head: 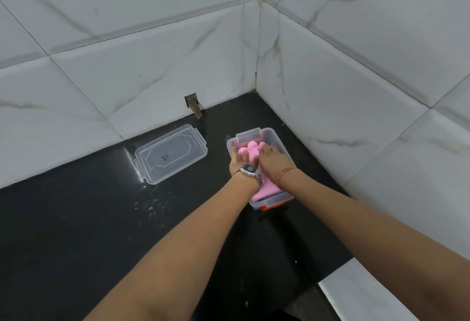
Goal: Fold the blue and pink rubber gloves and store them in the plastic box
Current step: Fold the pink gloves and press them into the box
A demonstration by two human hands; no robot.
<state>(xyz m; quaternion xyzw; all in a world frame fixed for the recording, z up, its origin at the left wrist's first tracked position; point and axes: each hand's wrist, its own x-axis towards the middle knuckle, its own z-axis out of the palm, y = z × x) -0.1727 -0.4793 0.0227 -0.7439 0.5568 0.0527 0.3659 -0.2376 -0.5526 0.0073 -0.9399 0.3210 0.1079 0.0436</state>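
Observation:
A clear plastic box (281, 146) with red clasps stands on the black counter near the corner of the tiled walls. A pink rubber glove (250, 151) lies inside it, its fingers pointing to the far end and its cuff hanging over the near rim. A strip of dark blue (278, 195) shows under the pink cuff at the near end. My left hand (240, 161), with a metal watch on the wrist, presses flat on the glove's left side. My right hand (273, 159) presses on its right side with the fingers spread.
The box's clear lid (170, 153) lies upside down on the black counter (101, 219) to the left. Tiled walls close the counter at the back and right. A small hole (193, 104) in the back wall sits above the counter. A white ledge (361, 292) is at the lower right.

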